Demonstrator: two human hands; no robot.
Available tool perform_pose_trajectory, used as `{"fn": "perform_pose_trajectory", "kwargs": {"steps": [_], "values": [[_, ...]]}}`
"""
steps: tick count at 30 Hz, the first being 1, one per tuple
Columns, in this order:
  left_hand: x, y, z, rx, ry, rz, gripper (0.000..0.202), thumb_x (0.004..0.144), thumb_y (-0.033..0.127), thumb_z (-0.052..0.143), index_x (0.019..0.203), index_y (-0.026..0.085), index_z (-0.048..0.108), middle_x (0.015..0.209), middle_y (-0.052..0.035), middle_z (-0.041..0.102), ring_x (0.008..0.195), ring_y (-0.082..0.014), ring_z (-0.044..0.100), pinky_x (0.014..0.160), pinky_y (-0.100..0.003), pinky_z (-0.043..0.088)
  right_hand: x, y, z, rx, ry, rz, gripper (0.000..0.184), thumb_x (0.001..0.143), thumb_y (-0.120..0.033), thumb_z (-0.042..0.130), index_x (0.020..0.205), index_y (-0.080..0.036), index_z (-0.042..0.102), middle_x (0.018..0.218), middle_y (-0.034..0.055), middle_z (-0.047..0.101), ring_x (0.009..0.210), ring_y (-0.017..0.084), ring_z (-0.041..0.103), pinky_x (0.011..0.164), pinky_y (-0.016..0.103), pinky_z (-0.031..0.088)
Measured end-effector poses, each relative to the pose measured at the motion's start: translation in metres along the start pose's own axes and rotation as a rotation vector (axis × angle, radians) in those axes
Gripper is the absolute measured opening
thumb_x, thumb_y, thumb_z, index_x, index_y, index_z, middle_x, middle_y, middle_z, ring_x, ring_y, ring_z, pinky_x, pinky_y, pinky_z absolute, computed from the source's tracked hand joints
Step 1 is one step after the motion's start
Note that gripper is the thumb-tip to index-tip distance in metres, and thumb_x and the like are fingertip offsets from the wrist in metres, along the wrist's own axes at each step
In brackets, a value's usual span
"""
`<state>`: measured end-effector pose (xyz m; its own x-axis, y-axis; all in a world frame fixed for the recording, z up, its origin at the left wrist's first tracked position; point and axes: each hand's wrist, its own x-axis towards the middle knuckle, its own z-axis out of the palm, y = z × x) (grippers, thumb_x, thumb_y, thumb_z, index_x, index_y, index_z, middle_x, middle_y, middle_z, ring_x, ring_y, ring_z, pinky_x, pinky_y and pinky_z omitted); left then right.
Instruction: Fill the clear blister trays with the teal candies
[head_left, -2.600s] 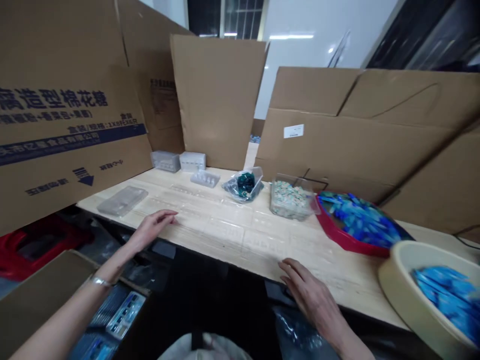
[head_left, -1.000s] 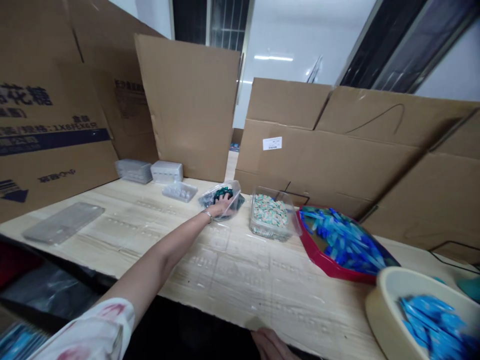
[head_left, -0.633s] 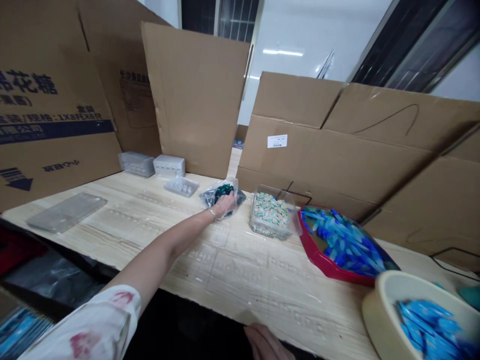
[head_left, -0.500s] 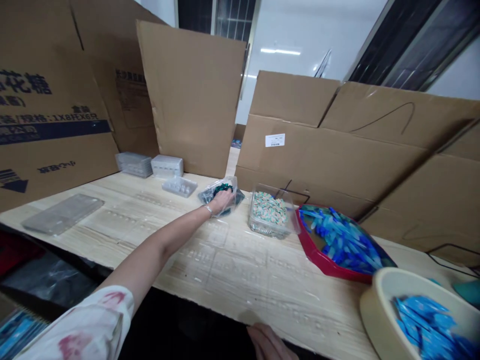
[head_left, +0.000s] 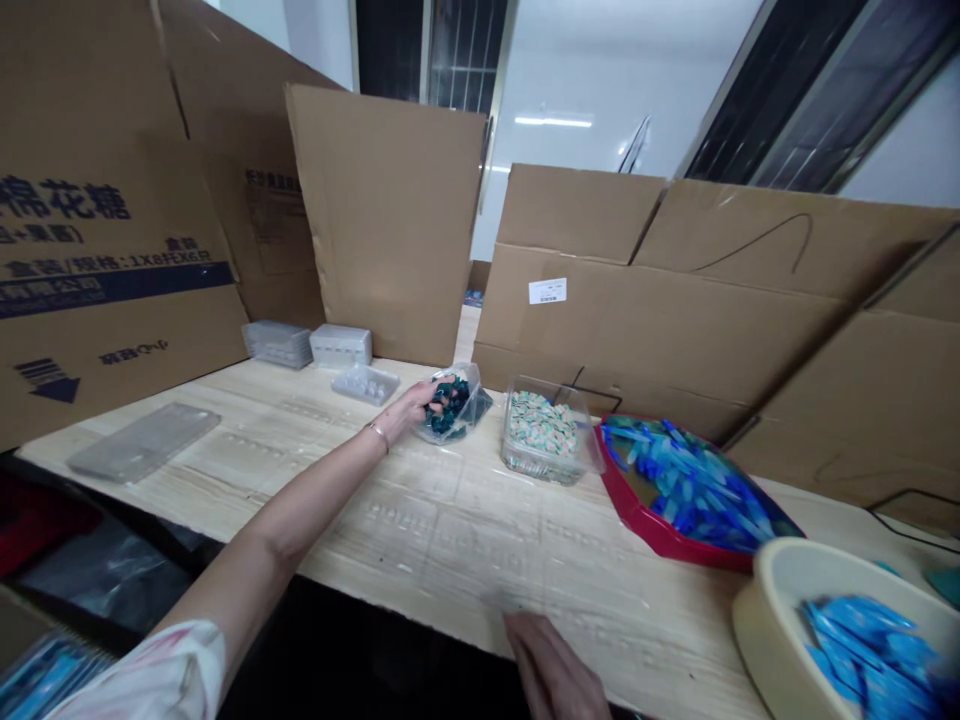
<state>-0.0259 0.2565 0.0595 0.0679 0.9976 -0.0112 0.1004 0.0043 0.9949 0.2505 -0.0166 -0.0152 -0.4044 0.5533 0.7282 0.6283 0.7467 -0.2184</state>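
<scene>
My left hand reaches into a crumpled clear plastic bag on the table. Its fingers are closed round a clump of shiny dark green pieces, too small to identify exactly. More dark material shows through the bag's right side. At the table's front edge, my right hand is low in view with its fingers bent downward. Its fingertips are blurred, and nothing shows in it. A clear tub of small pale-and-green pieces stands just right of the bag.
A red tray of blue sticks lies to the right, beside a cream basin of blue packets. Clear moulded trays and a flat clear lid lie left. Cardboard panels wall the table's back.
My left hand has drawn slightly left and turned, bringing the dark green pieces into clearer sight. My right hand has come further up over the table edge. The view has shifted slightly.
</scene>
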Motion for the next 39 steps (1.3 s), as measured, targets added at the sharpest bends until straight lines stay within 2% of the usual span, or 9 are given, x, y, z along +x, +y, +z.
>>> {"fn": "perform_pose_trajectory", "kwargs": {"steps": [5, 9, 14, 21, 23, 26, 29, 34, 39], "values": [[-0.071, 0.004, 0.019, -0.413, -0.155, -0.105, 0.027, 0.089, 0.037, 0.046, 0.078, 0.013, 0.053, 0.074, -0.0048, 0.054, 0.044, -0.0021, 0.04, 0.032, -0.01, 0.022, 0.065, -0.01, 0.003, 0.216, 0.015, 0.351, 0.023, 0.091, -0.025, 0.044, 0.104, -0.017, 0.062, 0.101, 0.01, 0.066, 0.087, 0.018, 0.066, 0.074, 0.027, 0.057], [-0.134, 0.002, 0.046, -1.029, -0.33, -0.387, 0.018, 0.087, 0.03, 0.051, 0.083, 0.012, 0.055, 0.075, -0.0034, 0.053, 0.044, -0.0003, 0.041, 0.03, -0.007, 0.024, 0.113, -0.009, 0.023, 0.363, 0.101, 0.473, 0.026, 0.09, -0.03, 0.045, 0.106, -0.017, 0.061, 0.107, 0.0107, 0.061, 0.091, 0.017, 0.061, 0.068, 0.027, 0.056], [-0.179, -0.008, 0.067, -1.134, -0.353, -0.461, 0.015, 0.085, 0.027, 0.055, 0.089, 0.013, 0.056, 0.073, -0.0013, 0.053, 0.042, -0.0003, 0.043, 0.027, -0.008, 0.023, 0.126, -0.002, 0.045, 0.477, 0.079, 0.52, 0.026, 0.085, -0.033, 0.052, 0.102, -0.017, 0.063, 0.102, 0.009, 0.06, 0.084, 0.015, 0.061, 0.066, 0.025, 0.055], [-0.2, -0.028, 0.074, -1.136, -0.328, -0.472, 0.016, 0.083, 0.027, 0.059, 0.087, 0.012, 0.056, 0.07, 0.0003, 0.052, 0.041, -0.0007, 0.044, 0.027, -0.008, 0.024, 0.107, -0.005, 0.052, 0.697, 0.042, 0.795, 0.026, 0.076, -0.034, 0.06, 0.091, -0.013, 0.063, 0.083, 0.0061, 0.066, 0.065, 0.015, 0.064, 0.065, 0.029, 0.055], [-0.203, -0.03, 0.076, -1.137, -0.311, -0.469, 0.015, 0.083, 0.027, 0.058, 0.087, 0.012, 0.055, 0.07, -0.0001, 0.053, 0.041, -0.0007, 0.044, 0.027, -0.008, 0.023, 0.102, -0.006, 0.053, 0.719, 0.06, 0.788, 0.027, 0.076, -0.033, 0.06, 0.093, -0.013, 0.063, 0.084, 0.0061, 0.066, 0.067, 0.014, 0.064, 0.066, 0.028, 0.055], [-0.207, -0.032, 0.08, -1.11, -0.275, -0.424, 0.014, 0.083, 0.026, 0.057, 0.091, 0.013, 0.055, 0.072, -0.0003, 0.053, 0.042, -0.001, 0.044, 0.027, -0.008, 0.023, 0.094, -0.006, 0.052, 0.662, 0.084, 0.666, 0.023, 0.075, -0.031, 0.061, 0.091, -0.015, 0.064, 0.094, 0.0074, 0.065, 0.08, 0.016, 0.064, 0.067, 0.027, 0.055], [-0.21, -0.033, 0.082, -1.089, -0.301, -0.365, 0.017, 0.084, 0.025, 0.057, 0.096, 0.014, 0.055, 0.076, -0.0012, 0.054, 0.043, -0.0011, 0.045, 0.028, -0.008, 0.024, 0.089, -0.006, 0.05, 0.618, 0.154, 0.598, 0.018, 0.074, -0.03, 0.063, 0.087, -0.017, 0.064, 0.099, 0.0072, 0.065, 0.083, 0.016, 0.064, 0.067, 0.026, 0.055], [-0.214, -0.031, 0.088, -1.042, -0.326, -0.35, 0.02, 0.084, 0.026, 0.056, 0.099, 0.013, 0.055, 0.081, -0.0035, 0.055, 0.043, -0.0003, 0.044, 0.028, -0.007, 0.022, 0.083, -0.003, 0.048, 0.85, 0.286, 0.792, 0.024, 0.07, -0.034, 0.069, 0.086, -0.017, 0.061, 0.078, 0.003, 0.068, 0.067, 0.015, 0.065, 0.068, 0.029, 0.055], [-0.215, -0.03, 0.096, -1.106, -0.401, -0.381, 0.016, 0.085, 0.024, 0.054, 0.097, 0.013, 0.054, 0.079, -0.0026, 0.053, 0.044, -0.0005, 0.044, 0.028, -0.007, 0.023, 0.079, 0.003, 0.047, 0.978, 0.259, 0.829, 0.028, 0.071, -0.037, 0.069, 0.09, -0.017, 0.063, 0.075, 0.0013, 0.067, 0.061, 0.013, 0.062, 0.065, 0.028, 0.052]]}}
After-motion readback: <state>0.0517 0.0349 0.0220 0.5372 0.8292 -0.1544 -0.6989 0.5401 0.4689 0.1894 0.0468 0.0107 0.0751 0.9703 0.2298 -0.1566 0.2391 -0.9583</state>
